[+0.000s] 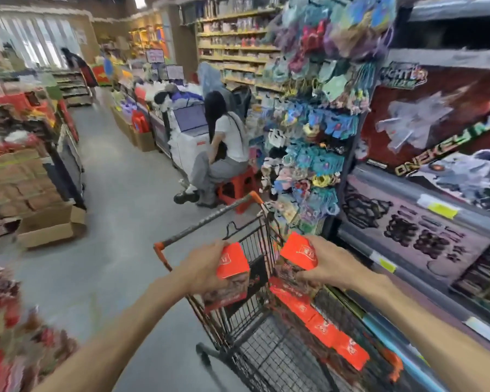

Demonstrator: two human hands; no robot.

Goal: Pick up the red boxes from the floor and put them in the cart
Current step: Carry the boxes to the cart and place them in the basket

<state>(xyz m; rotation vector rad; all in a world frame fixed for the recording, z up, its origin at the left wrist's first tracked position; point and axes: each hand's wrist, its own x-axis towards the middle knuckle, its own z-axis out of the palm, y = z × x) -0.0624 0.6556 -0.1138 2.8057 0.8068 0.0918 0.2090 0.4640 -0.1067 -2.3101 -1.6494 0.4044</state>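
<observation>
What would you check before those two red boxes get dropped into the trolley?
1. Left hand grips its red box: ok.
2. Right hand grips the other red box: ok.
3. Both boxes held over the cart: ok.
4. Free floor in the basket beside the row of red boxes: ok.
5. Seated person clear of the cart: ok.
6. More boxes left on the floor: cannot tell.

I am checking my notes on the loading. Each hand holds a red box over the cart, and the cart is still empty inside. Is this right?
Not quite. The left hand and the right hand each hold a red box over the cart, but the cart is not empty: a row of red boxes already lies along its right side, as the head view shows.
</observation>
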